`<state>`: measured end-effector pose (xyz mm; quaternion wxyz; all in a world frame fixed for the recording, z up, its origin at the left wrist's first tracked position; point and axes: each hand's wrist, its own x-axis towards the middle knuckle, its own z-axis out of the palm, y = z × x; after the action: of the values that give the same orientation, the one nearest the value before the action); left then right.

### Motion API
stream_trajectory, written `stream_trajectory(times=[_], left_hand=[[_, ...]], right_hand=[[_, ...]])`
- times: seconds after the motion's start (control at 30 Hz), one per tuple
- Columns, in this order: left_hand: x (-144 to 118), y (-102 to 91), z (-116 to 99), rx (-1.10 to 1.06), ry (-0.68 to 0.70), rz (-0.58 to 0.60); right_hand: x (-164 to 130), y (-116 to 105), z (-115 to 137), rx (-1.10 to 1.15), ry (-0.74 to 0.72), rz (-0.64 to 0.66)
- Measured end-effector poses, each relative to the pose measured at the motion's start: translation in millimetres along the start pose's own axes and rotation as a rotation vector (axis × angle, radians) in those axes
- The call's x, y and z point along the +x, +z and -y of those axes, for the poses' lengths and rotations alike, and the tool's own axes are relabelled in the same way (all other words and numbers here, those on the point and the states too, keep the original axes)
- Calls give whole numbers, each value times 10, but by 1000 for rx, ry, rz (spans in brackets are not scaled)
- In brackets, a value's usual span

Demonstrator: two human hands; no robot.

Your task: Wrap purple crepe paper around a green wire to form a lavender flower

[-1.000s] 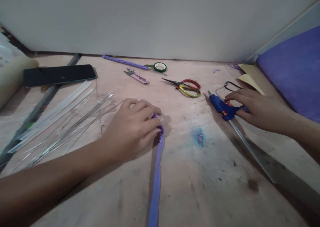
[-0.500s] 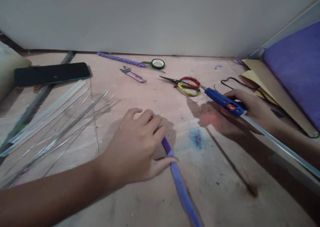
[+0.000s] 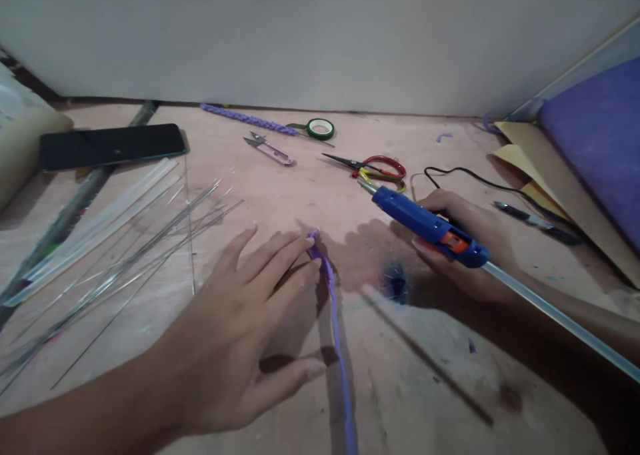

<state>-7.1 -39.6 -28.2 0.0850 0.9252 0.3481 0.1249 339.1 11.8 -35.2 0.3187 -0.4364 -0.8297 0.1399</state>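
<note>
My right hand (image 3: 465,241) grips a blue hot glue gun (image 3: 425,225) with a clear glue stick (image 3: 560,321) trailing from its back. The nozzle points left, toward the middle of the wooden table (image 3: 440,388), and is lifted off the surface. My left hand (image 3: 245,335) lies flat with the fingers spread. Its fingertips press the far end of a long purple strip (image 3: 336,335) that runs toward me along the table. The thumb touches the strip lower down.
Red-and-yellow scissors (image 3: 377,168), small pink snips (image 3: 270,150), a green tape roll (image 3: 321,129) and a purple braided cord (image 3: 247,119) lie at the back. Thin wires (image 3: 125,268), clear glue sticks (image 3: 95,231) and a black phone (image 3: 110,146) lie left. Purple fabric (image 3: 595,128), tan paper (image 3: 560,175) and a pen (image 3: 535,221) are on the right.
My right hand picked the glue gun up from the table and carried it left toward the strip. My left hand opened out flat on the strip's end, and the strip shifted.
</note>
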Motion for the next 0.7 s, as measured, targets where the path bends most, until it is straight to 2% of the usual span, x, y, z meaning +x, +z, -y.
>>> stream_trajectory(times=[0.13,0.27,0.33,0.47,0.7], left_hand=[[-45,17,153,-25,18,29],[-42,68,205,-55,36,69],[-35,82,222,-60,50,63],[0,72,269,-44,113,27],[-18,71,310,-65,112,9]], right_hand=[[131,116,80,94,-77,-17],[253,258,117,148,-132,-63],[282,302,108,212,-149,-36],[286,312,69,321,-150,65],[257,302,32,320,-97,67]])
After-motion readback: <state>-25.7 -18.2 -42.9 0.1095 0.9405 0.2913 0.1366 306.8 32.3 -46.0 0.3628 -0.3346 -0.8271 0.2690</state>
